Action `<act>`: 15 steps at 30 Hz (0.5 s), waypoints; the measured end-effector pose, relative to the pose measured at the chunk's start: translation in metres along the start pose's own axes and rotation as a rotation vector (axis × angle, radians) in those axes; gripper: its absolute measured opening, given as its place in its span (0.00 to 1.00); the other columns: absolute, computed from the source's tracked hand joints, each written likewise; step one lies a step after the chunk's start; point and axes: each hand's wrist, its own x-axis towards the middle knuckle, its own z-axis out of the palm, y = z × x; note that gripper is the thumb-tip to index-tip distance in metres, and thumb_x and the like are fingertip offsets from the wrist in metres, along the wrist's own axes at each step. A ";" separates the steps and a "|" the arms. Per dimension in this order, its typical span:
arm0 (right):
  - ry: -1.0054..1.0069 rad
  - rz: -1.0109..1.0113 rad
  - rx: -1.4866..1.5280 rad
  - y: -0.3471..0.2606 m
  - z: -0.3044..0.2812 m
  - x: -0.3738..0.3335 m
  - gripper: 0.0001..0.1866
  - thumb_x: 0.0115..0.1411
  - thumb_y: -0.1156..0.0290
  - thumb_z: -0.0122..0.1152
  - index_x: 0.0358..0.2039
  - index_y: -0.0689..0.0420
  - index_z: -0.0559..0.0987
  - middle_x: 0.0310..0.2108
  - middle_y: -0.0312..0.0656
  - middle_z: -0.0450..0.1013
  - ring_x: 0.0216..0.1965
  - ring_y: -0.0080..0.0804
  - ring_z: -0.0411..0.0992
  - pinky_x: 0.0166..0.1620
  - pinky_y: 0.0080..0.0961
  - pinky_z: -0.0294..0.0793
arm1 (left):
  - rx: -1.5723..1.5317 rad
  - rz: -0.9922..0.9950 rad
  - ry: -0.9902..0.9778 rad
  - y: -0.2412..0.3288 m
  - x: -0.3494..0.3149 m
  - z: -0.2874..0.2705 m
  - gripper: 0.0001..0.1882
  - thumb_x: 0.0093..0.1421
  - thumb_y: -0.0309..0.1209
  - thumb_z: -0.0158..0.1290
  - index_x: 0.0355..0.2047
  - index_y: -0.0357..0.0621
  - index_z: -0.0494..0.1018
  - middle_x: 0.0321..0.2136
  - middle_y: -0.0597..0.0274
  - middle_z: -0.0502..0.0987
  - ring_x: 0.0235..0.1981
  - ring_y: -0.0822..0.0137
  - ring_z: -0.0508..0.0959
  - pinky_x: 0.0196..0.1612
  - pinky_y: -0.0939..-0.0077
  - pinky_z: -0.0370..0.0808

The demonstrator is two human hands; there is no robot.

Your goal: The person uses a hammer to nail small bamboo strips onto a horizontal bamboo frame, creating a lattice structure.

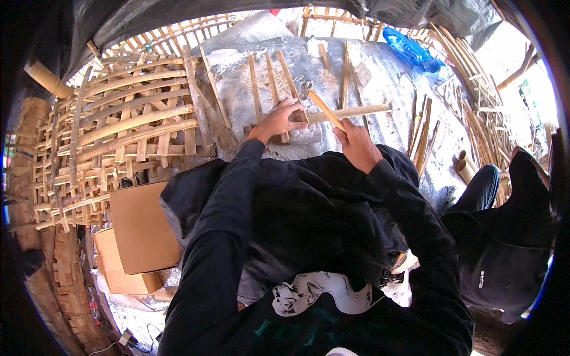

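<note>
My right hand [358, 145] is wrapped round the wooden handle of a hammer [324, 109]. The hammer slants up and left, its metal head close to my left fingers. My left hand [278, 121] curls thumb and fingers about a slanting bamboo strip [287, 75], where it meets the left end of a crosswise bamboo piece [371, 111]. Whether a nail is between those fingers cannot be made out. Further bamboo strips [254, 89] lie lengthwise beside my left hand, and another long strip [346, 74] lies beyond the hammer.
Silvery sheeting [380, 77] covers the work surface. A woven bamboo lattice [133, 127] stands at left, above cardboard boxes [145, 228]. Blue plastic [415, 53] lies at the far right. Bamboo strips [423, 133] are piled right, near another person's dark-clothed leg [478, 190].
</note>
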 end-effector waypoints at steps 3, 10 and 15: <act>-0.120 -0.084 -0.075 0.011 -0.003 0.002 0.14 0.67 0.67 0.56 0.35 0.68 0.71 0.24 0.65 0.71 0.30 0.69 0.70 0.34 0.59 0.65 | -0.022 -0.014 0.023 0.007 0.003 0.001 0.40 0.54 0.64 0.61 0.60 0.54 0.72 0.66 0.44 0.61 0.68 0.44 0.60 0.66 0.55 0.62; -0.007 -0.044 -0.163 -0.005 0.003 -0.001 0.12 0.67 0.69 0.56 0.36 0.67 0.72 0.22 0.65 0.71 0.28 0.70 0.70 0.34 0.59 0.66 | -0.032 -0.052 0.049 0.004 0.004 0.001 0.40 0.48 0.58 0.68 0.58 0.51 0.74 0.62 0.47 0.65 0.65 0.48 0.65 0.64 0.59 0.65; -0.117 -0.024 -0.166 0.007 0.005 0.005 0.12 0.68 0.68 0.54 0.38 0.67 0.72 0.25 0.64 0.72 0.29 0.68 0.70 0.35 0.58 0.67 | -0.053 -0.099 0.117 0.001 0.006 0.007 0.38 0.48 0.57 0.68 0.53 0.47 0.76 0.56 0.49 0.68 0.61 0.48 0.68 0.63 0.59 0.66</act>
